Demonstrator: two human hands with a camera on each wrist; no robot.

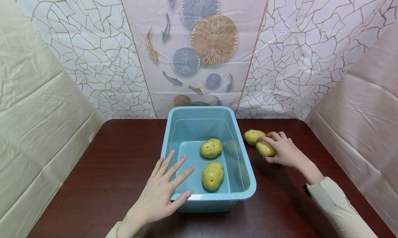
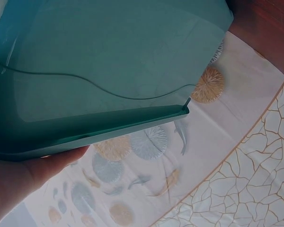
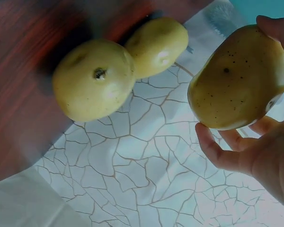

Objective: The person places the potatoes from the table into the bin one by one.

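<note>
The left hand [image 1: 160, 191], fingers spread, lies at the eight o'clock rim of a rectangular blue plastic tub [image 1: 209, 196]. At three o'clock outside it, the right hand [image 1: 287, 151] grasps an oval yellow-green potato [image 1: 264, 149] near two matching potatoes [image 3: 94, 79] on the glossy red-brown worktop [image 1: 127, 155]. Two more potatoes [image 1: 212, 176] lie inside.

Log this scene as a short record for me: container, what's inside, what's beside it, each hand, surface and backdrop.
Container: light blue bin
Inside: nearer potato and farther potato, lying apart
Beside: two potatoes on the surface, right of the container
Left hand: fingers spread, at the container's near left corner
Right hand: holds one potato, right of the container
Surface: dark reddish table
Backdrop: patterned cloth
</note>
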